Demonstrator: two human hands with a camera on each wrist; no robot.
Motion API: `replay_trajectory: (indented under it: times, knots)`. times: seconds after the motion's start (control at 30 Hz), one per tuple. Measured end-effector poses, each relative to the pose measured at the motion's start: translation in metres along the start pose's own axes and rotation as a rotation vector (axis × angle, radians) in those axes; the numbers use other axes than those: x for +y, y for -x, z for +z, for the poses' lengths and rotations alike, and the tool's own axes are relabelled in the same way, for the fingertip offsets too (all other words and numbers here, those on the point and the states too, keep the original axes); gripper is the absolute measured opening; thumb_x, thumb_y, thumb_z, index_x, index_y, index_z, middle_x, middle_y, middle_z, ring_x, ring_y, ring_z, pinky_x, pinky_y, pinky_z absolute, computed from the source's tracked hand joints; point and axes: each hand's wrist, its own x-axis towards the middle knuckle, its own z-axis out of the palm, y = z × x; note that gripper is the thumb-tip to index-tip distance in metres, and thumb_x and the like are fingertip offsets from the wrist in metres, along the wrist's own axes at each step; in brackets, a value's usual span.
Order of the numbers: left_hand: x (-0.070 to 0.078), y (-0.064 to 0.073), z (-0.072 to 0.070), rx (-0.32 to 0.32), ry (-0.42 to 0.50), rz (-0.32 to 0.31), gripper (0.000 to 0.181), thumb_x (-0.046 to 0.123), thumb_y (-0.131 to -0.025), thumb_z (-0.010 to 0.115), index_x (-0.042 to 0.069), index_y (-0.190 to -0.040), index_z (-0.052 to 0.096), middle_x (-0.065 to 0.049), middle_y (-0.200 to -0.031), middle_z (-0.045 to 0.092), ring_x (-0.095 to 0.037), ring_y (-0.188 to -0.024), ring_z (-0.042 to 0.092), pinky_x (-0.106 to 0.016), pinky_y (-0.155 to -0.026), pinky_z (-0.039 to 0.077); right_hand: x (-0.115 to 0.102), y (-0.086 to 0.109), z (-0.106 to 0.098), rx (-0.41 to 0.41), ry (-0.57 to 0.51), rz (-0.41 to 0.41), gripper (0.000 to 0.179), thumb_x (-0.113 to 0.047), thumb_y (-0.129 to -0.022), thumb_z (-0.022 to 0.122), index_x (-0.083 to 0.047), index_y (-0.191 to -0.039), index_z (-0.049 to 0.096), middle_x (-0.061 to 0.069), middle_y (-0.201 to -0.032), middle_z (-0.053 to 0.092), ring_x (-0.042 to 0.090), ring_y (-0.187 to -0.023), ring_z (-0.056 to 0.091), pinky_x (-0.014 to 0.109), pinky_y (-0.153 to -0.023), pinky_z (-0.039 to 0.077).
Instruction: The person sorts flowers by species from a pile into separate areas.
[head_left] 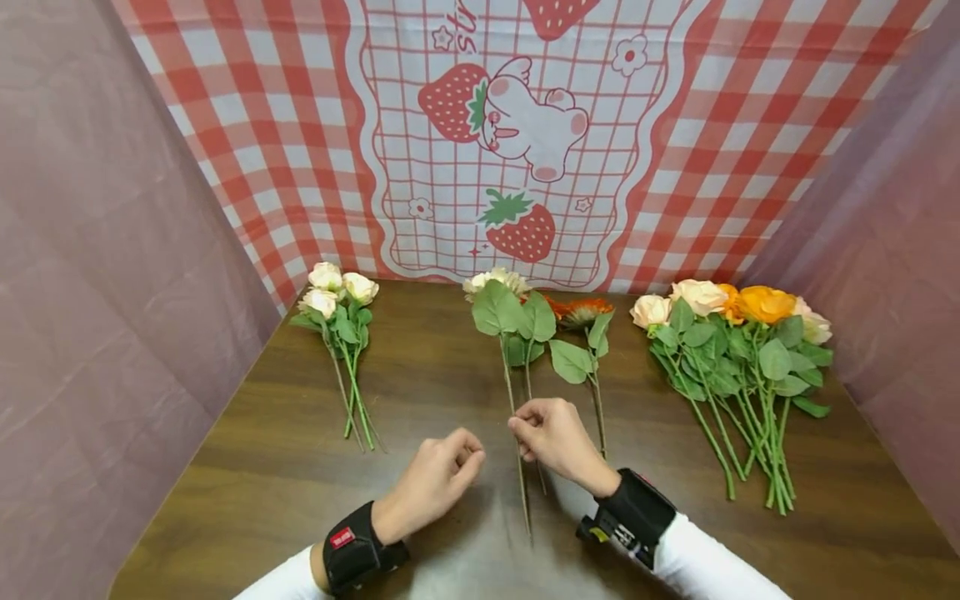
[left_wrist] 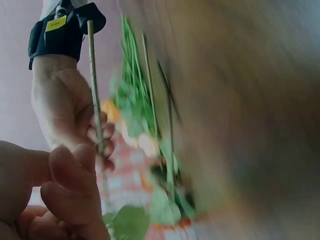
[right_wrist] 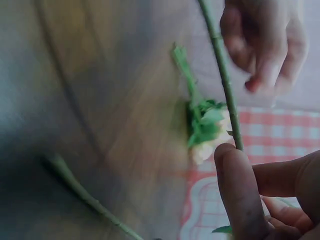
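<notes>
My right hand (head_left: 557, 437) pinches a thin flower stem (right_wrist: 223, 75) between thumb and fingers. This stem belongs to a cream flower (head_left: 495, 282) with broad green leaves (head_left: 498, 308), its head toward the back of the table. To its left, my left hand (head_left: 437, 477) hovers with loosely curled fingers and holds nothing; in the left wrist view its fingertips (left_wrist: 75, 170) are close to the stem. Two orange flowers (head_left: 585, 312) lie just right of the cream one, and the right hand partly covers their stems.
A small bunch of pale peach roses (head_left: 321, 302) lies at the back left of the brown table (head_left: 262, 492). On the right lies a larger bunch of peach and orange flowers (head_left: 765, 304). A red checked cloth (head_left: 300, 125) hangs behind, with plain curtains (head_left: 90, 292) at the sides.
</notes>
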Motion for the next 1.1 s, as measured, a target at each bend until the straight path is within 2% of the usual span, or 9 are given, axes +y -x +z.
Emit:
replay_trajectory:
  times: [0.17,0.27,0.37,0.5,0.63,0.77,0.87,0.93,1.1]
  knots:
    - [-0.022,-0.001,-0.021,0.052,-0.102,-0.1,0.006,0.006,-0.085,0.058,0.011,-0.082,0.06,0.009,-0.058,0.058,0.002,-0.048,0.048,-0.02,-0.043,0.045,0.012,-0.036,0.015,0.022,0.107,0.054,0.012,-0.005,-0.083,0.061,0.001,-0.074,0.066,0.004,-0.048,0.06,0.011,-0.038,0.055,0.025,-0.037,0.045]
    - [-0.037,-0.001,-0.033,0.08,-0.177,-0.17,0.005,0.007,-0.085,0.059,0.009,-0.081,0.061,0.005,-0.06,0.062,0.0,-0.049,0.049,-0.023,-0.043,0.046,0.02,-0.05,0.022,0.036,0.195,0.051,0.018,-0.003,-0.082,0.06,-0.002,-0.064,0.065,0.002,-0.042,0.059,0.008,-0.035,0.052,0.024,-0.036,0.041]
    - [-0.055,-0.004,-0.047,0.104,-0.282,-0.247,0.005,0.011,-0.085,0.059,0.009,-0.081,0.062,0.001,-0.064,0.066,-0.004,-0.05,0.051,-0.029,-0.044,0.046,0.025,-0.06,0.027,0.012,0.251,0.071,0.033,-0.001,-0.08,0.056,-0.009,-0.048,0.054,0.0,-0.036,0.052,0.008,-0.032,0.051,0.023,-0.033,0.036]
    - [-0.08,-0.009,-0.07,0.126,-0.463,-0.336,0.01,0.016,-0.085,0.057,0.008,-0.079,0.061,-0.01,-0.066,0.066,-0.021,-0.052,0.057,-0.042,-0.042,0.047,0.026,-0.069,0.03,-0.059,0.346,0.138,0.038,-0.002,-0.074,0.05,-0.015,-0.041,0.039,-0.001,-0.033,0.045,0.012,-0.03,0.049,0.025,-0.031,0.033]
    - [-0.106,-0.017,-0.09,0.098,-0.602,-0.446,0.021,0.018,-0.084,0.057,-0.001,-0.074,0.057,-0.027,-0.068,0.064,-0.04,-0.056,0.059,-0.054,-0.043,0.047,0.025,-0.076,0.034,-0.125,0.442,0.168,0.029,-0.003,-0.072,0.048,-0.013,-0.046,0.046,0.002,-0.037,0.051,0.013,-0.029,0.048,0.029,-0.032,0.04]
    - [-0.124,-0.021,-0.102,-0.034,-0.628,-0.569,0.027,0.017,-0.082,0.057,-0.008,-0.077,0.061,-0.033,-0.078,0.064,-0.044,-0.064,0.06,-0.057,-0.048,0.048,0.023,-0.081,0.038,-0.189,0.473,0.178,0.025,-0.002,-0.075,0.048,-0.01,-0.051,0.05,0.006,-0.042,0.056,0.014,-0.028,0.049,0.03,-0.032,0.043]
    - [-0.129,-0.021,-0.105,-0.089,-0.619,-0.612,0.021,0.01,-0.08,0.053,-0.008,-0.078,0.064,-0.033,-0.082,0.065,-0.044,-0.066,0.06,-0.057,-0.05,0.049,0.022,-0.084,0.042,-0.203,0.509,0.163,0.025,-0.003,-0.076,0.049,-0.009,-0.052,0.052,0.006,-0.043,0.056,0.013,-0.027,0.048,0.03,-0.032,0.044]
    - [-0.13,-0.021,-0.105,-0.077,-0.614,-0.604,0.019,0.006,-0.079,0.05,-0.007,-0.074,0.064,-0.033,-0.081,0.065,-0.043,-0.065,0.06,-0.057,-0.049,0.048,0.021,-0.084,0.043,-0.199,0.535,0.145,0.027,-0.006,-0.079,0.05,-0.009,-0.053,0.053,0.005,-0.041,0.055,0.012,-0.026,0.048,0.03,-0.032,0.044]
    - [-0.131,-0.02,-0.107,0.016,-0.566,-0.557,0.019,0.007,-0.078,0.05,-0.003,-0.062,0.057,-0.032,-0.074,0.063,-0.042,-0.061,0.059,-0.055,-0.046,0.048,0.014,-0.078,0.041,-0.195,0.584,0.058,0.038,-0.015,-0.088,0.054,-0.013,-0.051,0.047,0.0,-0.039,0.046,0.013,-0.031,0.047,0.03,-0.035,0.04]
